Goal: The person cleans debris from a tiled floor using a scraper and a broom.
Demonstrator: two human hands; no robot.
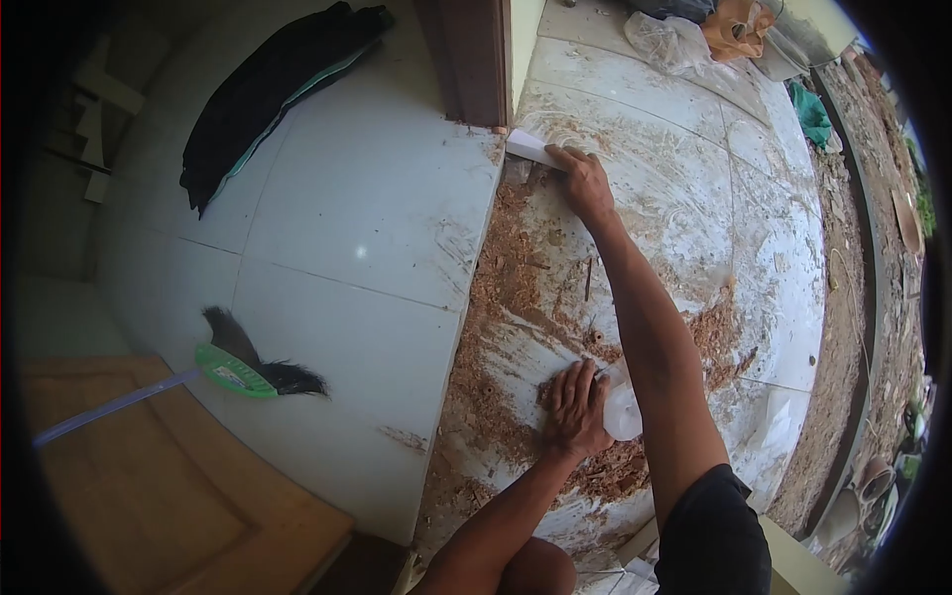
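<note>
My right hand (pixel 583 183) reaches far forward, with its fingers closed on the end of a flat white strip (pixel 532 148). The strip's far tip lies near the foot of the brown door frame (pixel 464 69), at the edge of the tile step. Below it, my left hand (pixel 578 409) presses on the dirty floor, fingers stretched out over brown crumbly debris (pixel 501 288). Beside the left thumb is a rounded white plastic thing (pixel 623 413), partly behind my right forearm; its kind cannot be made out.
On the white tiles (pixel 337 307) to the left are a green broom (pixel 238 370) with black bristles and a dark cloth (pixel 268 94). A wooden door panel (pixel 159 466) stands at lower left. Plastic bags (pixel 664 40) lie at top right, beside bare ground (pixel 843 228).
</note>
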